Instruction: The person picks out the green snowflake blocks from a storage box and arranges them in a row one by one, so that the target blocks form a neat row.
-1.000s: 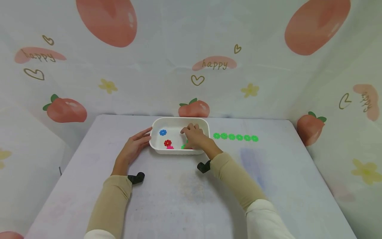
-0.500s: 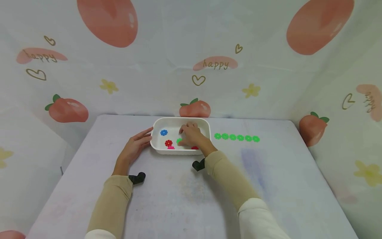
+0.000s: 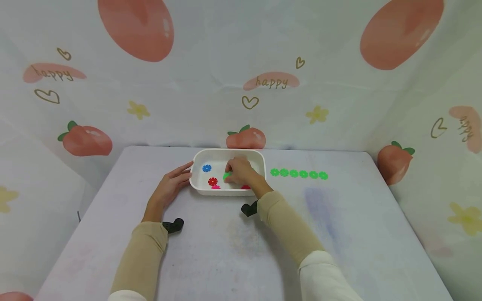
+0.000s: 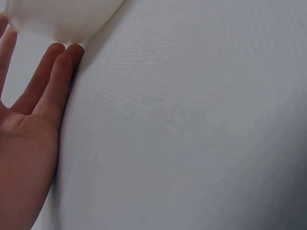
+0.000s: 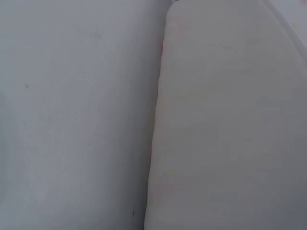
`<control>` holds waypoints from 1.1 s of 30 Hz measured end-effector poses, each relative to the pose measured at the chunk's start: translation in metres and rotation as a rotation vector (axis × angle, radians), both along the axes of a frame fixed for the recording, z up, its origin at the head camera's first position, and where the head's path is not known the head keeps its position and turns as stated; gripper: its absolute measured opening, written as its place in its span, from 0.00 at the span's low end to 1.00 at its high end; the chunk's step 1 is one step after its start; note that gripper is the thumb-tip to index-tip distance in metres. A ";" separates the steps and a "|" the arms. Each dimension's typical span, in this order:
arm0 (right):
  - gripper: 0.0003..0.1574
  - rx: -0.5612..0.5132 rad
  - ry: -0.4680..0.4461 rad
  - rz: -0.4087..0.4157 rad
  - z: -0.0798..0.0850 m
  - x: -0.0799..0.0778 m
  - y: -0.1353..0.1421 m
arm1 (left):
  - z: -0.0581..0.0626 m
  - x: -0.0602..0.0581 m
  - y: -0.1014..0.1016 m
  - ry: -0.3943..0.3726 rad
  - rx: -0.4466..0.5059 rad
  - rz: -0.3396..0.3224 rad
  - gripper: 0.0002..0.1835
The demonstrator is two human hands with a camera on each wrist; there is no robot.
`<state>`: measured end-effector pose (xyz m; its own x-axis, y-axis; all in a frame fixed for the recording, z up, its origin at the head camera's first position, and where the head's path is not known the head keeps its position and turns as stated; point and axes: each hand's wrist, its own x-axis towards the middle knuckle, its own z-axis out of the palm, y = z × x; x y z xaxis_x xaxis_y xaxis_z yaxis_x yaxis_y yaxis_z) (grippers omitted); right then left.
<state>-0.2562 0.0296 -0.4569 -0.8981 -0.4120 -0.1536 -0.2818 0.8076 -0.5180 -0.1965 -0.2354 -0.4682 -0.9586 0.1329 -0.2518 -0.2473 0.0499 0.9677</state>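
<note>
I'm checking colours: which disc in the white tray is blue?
The blue disc towards the far left of the white tray, farther back than the red disc and the pink disc; it is the only blue one visible.

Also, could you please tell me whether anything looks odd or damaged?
Nothing looks spilled or damaged. The six green pieces form a neat row beside the tray. Only a bluish patch on the table stands out, darker than its surroundings; I can't tell whether it's stain or print.

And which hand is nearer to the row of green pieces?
The right hand: it is inside the white tray beside the row; the left hand touches the tray's opposite end.
</note>
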 end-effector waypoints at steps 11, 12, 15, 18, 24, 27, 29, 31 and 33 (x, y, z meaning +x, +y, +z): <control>0.12 -0.281 -0.021 0.001 0.013 0.006 0.019 | -0.018 -0.007 -0.004 0.025 -0.001 0.010 0.30; 0.13 -0.313 -0.019 -0.015 0.015 0.007 0.021 | -0.018 -0.007 -0.003 0.028 0.000 0.008 0.30; 0.13 -0.398 -0.007 -0.059 0.018 0.010 0.026 | -0.018 -0.008 -0.003 0.034 0.008 0.006 0.30; 0.12 -0.454 0.009 -0.076 0.019 0.013 0.031 | -0.019 -0.008 -0.004 0.041 0.030 0.013 0.30; 0.12 -0.544 0.029 -0.123 0.022 0.019 0.044 | -0.018 -0.005 -0.005 0.043 0.045 0.017 0.31; 0.12 -0.581 0.037 -0.154 0.024 0.022 0.051 | -0.017 -0.005 -0.005 0.036 0.027 0.005 0.31; 0.12 -0.601 0.046 -0.164 0.025 0.024 0.055 | -0.017 -0.005 -0.004 0.026 0.024 0.012 0.31; 0.11 -0.614 0.058 -0.166 0.026 0.026 0.059 | -0.017 -0.005 -0.004 0.021 0.022 0.009 0.31; 0.11 -0.626 0.069 -0.175 0.026 0.027 0.064 | -0.016 -0.004 -0.004 0.010 0.024 0.011 0.31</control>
<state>-0.2293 0.0933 -0.4304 -0.9593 -0.2517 0.1279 -0.2227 0.3960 -0.8909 -0.2008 -0.2391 -0.4837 -0.9625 0.1286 -0.2388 -0.2378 0.0236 0.9710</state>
